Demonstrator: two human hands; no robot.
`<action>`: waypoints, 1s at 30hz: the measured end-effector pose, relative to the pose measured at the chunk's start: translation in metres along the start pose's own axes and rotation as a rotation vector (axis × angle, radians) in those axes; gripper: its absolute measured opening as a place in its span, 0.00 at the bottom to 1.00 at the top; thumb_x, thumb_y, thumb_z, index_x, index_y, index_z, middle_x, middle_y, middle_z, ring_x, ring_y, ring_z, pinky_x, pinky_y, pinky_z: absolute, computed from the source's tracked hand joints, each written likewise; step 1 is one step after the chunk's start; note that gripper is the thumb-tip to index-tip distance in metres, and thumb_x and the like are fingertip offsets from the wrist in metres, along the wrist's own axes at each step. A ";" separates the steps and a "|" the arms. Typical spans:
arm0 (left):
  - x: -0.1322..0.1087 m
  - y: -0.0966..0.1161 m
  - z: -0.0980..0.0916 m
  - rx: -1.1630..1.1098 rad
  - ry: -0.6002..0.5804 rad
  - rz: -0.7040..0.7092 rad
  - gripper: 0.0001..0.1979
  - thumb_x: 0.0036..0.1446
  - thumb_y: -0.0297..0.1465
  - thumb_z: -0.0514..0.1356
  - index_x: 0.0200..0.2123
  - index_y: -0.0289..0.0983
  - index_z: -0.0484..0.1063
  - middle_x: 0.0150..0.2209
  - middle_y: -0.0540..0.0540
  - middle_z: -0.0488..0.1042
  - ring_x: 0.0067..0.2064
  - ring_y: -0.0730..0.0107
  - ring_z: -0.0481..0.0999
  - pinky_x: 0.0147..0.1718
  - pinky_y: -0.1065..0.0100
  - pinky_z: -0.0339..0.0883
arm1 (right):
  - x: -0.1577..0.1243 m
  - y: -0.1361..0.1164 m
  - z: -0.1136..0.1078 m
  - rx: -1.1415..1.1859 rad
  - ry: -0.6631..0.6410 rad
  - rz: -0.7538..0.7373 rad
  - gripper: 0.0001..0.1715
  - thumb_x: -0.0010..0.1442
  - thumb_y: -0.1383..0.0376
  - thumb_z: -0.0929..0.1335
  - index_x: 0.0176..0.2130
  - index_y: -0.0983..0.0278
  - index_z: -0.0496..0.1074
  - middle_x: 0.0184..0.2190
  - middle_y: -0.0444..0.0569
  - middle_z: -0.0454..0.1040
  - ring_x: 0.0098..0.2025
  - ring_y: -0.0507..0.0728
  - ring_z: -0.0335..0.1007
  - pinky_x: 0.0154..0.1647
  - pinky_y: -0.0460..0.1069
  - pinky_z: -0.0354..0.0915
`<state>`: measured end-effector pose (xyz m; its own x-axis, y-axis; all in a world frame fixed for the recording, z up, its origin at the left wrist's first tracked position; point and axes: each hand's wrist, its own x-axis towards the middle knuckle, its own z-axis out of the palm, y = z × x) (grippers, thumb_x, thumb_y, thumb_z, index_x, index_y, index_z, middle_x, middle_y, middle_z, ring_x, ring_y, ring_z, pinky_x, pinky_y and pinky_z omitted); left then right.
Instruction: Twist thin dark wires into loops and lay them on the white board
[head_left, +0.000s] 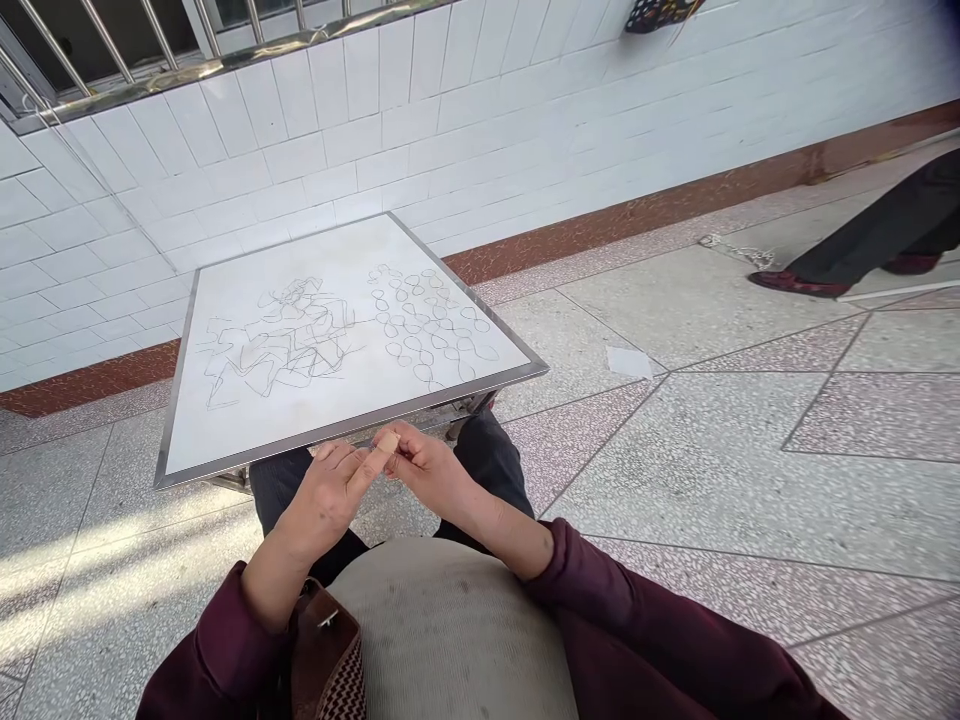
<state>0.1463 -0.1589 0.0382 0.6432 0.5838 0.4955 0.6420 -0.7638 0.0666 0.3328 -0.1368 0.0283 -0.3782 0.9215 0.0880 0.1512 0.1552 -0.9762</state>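
My left hand [322, 495] and my right hand [427, 470] meet in front of me, just below the near edge of a white drawing board [360, 330] with a metal frame. A small tan adhesive bandage [388, 442] sits on the extended forefinger of my left hand. The fingertips of my right hand pinch that bandage. Pencil scribbles of angular lines [277, 340] and rows of small loops [427, 325] cover the board's surface, out of reach of neither hand's fingertips by only a short gap.
My dark trousers [491, 465] show beneath the board, with a grey rounded cloth front [450, 630] and a brown bag [326, 650] against my body. Maroon sleeves cover my arms. A person's dark-trousered leg and red shoe [799, 283] stand at right on the terrazzo floor [750, 470], beside a white tiled wall [300, 140].
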 end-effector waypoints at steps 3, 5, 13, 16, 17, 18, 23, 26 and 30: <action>0.001 0.001 0.001 0.022 0.000 -0.008 0.31 0.68 0.21 0.46 0.71 0.35 0.41 0.34 0.45 0.77 0.35 0.65 0.74 0.38 0.61 0.67 | 0.000 0.002 0.000 -0.012 0.002 0.004 0.10 0.63 0.59 0.64 0.31 0.60 0.65 0.24 0.41 0.63 0.27 0.52 0.59 0.28 0.48 0.58; 0.001 0.001 0.002 0.034 -0.001 -0.008 0.31 0.68 0.21 0.46 0.71 0.35 0.40 0.33 0.46 0.76 0.35 0.64 0.74 0.38 0.61 0.66 | 0.000 0.003 0.000 -0.008 0.010 -0.005 0.11 0.63 0.59 0.64 0.31 0.60 0.64 0.24 0.41 0.62 0.27 0.52 0.59 0.28 0.48 0.59; 0.003 0.005 0.001 0.197 0.068 -0.016 0.35 0.66 0.20 0.52 0.71 0.36 0.41 0.30 0.49 0.77 0.42 0.63 0.76 0.43 0.62 0.61 | 0.000 0.002 0.002 0.068 -0.044 0.073 0.09 0.66 0.59 0.63 0.34 0.59 0.59 0.24 0.39 0.63 0.25 0.52 0.63 0.29 0.49 0.63; 0.005 0.008 -0.001 0.244 0.105 -0.007 0.36 0.66 0.20 0.53 0.72 0.37 0.40 0.30 0.50 0.78 0.39 0.66 0.76 0.39 0.65 0.61 | 0.000 0.002 0.003 0.105 -0.105 0.074 0.10 0.67 0.56 0.62 0.37 0.58 0.58 0.29 0.40 0.65 0.25 0.52 0.64 0.29 0.50 0.65; 0.006 0.009 -0.002 0.248 0.111 0.005 0.36 0.66 0.20 0.53 0.72 0.37 0.39 0.31 0.49 0.79 0.40 0.66 0.77 0.39 0.65 0.62 | 0.000 0.002 0.003 0.112 -0.114 0.062 0.10 0.68 0.55 0.61 0.38 0.59 0.58 0.30 0.41 0.65 0.25 0.52 0.64 0.30 0.50 0.65; 0.007 0.010 -0.003 0.247 0.112 0.020 0.36 0.66 0.21 0.52 0.72 0.37 0.39 0.33 0.48 0.80 0.41 0.66 0.78 0.39 0.65 0.63 | 0.000 0.002 0.003 0.115 -0.116 0.050 0.10 0.68 0.55 0.61 0.39 0.59 0.59 0.32 0.42 0.66 0.26 0.52 0.64 0.31 0.50 0.65; 0.005 0.009 -0.004 0.242 0.096 0.097 0.32 0.67 0.22 0.50 0.71 0.35 0.42 0.41 0.43 0.81 0.47 0.64 0.78 0.38 0.64 0.66 | 0.003 0.001 0.001 0.063 -0.089 0.007 0.12 0.67 0.56 0.62 0.36 0.60 0.64 0.30 0.43 0.65 0.30 0.53 0.60 0.32 0.49 0.61; 0.000 0.007 -0.003 0.274 0.066 0.146 0.29 0.66 0.21 0.52 0.69 0.34 0.50 0.43 0.41 0.80 0.50 0.62 0.77 0.39 0.63 0.68 | 0.008 0.002 0.000 0.095 -0.092 0.003 0.14 0.66 0.55 0.63 0.34 0.62 0.66 0.30 0.43 0.66 0.31 0.52 0.60 0.33 0.48 0.60; 0.000 0.007 -0.003 0.290 0.012 0.210 0.28 0.63 0.20 0.54 0.66 0.30 0.55 0.41 0.41 0.80 0.43 0.62 0.76 0.38 0.62 0.69 | 0.012 0.006 0.002 0.086 -0.067 -0.010 0.15 0.64 0.56 0.65 0.31 0.62 0.67 0.27 0.43 0.66 0.29 0.52 0.59 0.31 0.48 0.58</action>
<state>0.1489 -0.1651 0.0413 0.7701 0.4175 0.4823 0.5889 -0.7559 -0.2860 0.3275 -0.1256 0.0226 -0.4402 0.8937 0.0871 0.0691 0.1304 -0.9891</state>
